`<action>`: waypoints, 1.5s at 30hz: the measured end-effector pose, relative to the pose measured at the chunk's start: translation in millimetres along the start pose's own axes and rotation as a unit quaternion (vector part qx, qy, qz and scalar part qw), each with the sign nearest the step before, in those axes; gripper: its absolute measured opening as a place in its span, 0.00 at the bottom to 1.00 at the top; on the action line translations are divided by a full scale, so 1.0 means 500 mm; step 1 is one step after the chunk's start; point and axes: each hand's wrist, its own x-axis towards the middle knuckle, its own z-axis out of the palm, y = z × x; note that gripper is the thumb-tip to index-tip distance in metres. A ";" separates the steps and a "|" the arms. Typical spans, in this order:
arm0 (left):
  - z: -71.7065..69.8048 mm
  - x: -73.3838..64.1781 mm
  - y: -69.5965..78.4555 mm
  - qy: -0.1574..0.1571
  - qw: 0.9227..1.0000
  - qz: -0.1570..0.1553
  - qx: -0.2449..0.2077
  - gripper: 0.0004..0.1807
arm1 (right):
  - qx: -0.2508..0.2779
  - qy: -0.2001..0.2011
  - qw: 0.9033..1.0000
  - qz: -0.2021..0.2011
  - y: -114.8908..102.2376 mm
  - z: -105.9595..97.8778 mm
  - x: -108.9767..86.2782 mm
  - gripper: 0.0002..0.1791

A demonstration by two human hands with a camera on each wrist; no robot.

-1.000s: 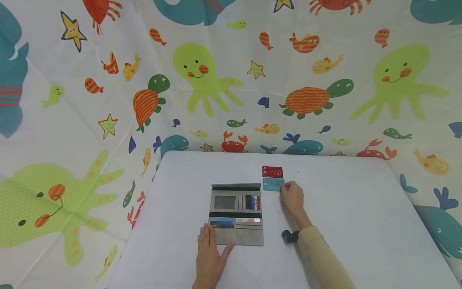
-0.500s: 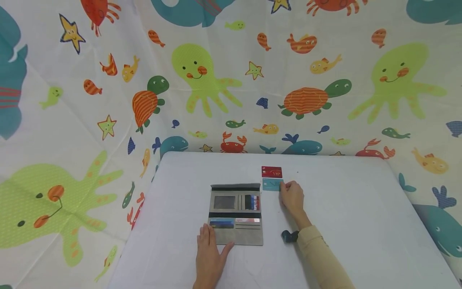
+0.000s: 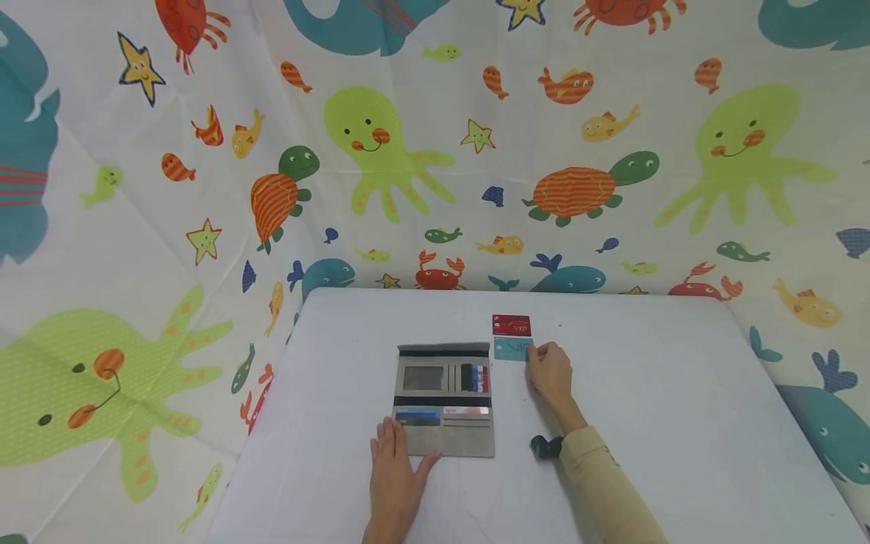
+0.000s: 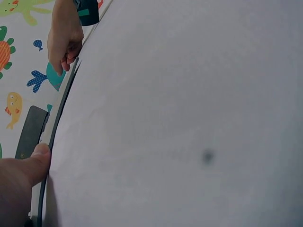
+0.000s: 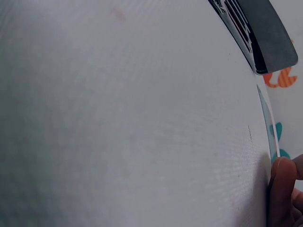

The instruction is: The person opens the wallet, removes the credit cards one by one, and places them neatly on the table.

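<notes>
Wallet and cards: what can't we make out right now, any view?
- Teal card: right end is behind the right hand, head view.
- Wallet: lower left corner is under the left hand, head view.
- Pocketed cards: partly hidden by the pockets; small print unreadable, head view.
- Right hand: cut off by the right edge, right wrist view.
- Dark spot: too blurred to identify, left wrist view.
</notes>
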 end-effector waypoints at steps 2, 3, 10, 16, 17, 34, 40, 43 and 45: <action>-0.001 0.002 0.002 0.003 1.000 0.001 -0.001 0.56 | 0.000 -0.001 1.000 0.000 0.000 0.000 0.000 0.19; -0.001 0.003 0.002 0.004 1.000 0.002 -0.001 0.56 | 0.001 -0.003 1.000 0.001 0.000 0.000 -0.001 0.19; 0.001 0.010 0.004 0.012 1.000 0.008 -0.003 0.55 | 0.000 -0.011 1.000 0.007 -0.001 0.002 -0.001 0.20; 0.002 0.021 0.007 0.012 1.000 0.004 0.002 0.56 | -0.005 -0.010 1.000 0.002 0.000 0.000 -0.001 0.19; 0.003 0.023 0.008 0.012 1.000 0.003 0.003 0.56 | -0.006 -0.009 1.000 0.001 -0.001 -0.001 -0.002 0.19; 0.006 0.048 0.011 0.037 0.999 0.016 0.004 0.55 | -0.006 -0.018 1.000 -0.005 -0.007 -0.007 -0.003 0.19; 0.004 0.050 0.011 0.026 0.999 0.014 -0.012 0.55 | -0.009 -0.018 1.000 -0.007 -0.006 -0.007 -0.003 0.19; 0.000 0.051 0.009 0.020 0.999 0.013 -0.036 0.53 | -0.007 -0.022 1.000 -0.006 -0.005 -0.007 -0.004 0.19; -0.003 0.050 0.007 0.015 0.999 0.013 -0.045 0.52 | -0.006 -0.027 1.000 -0.008 -0.005 -0.006 -0.007 0.18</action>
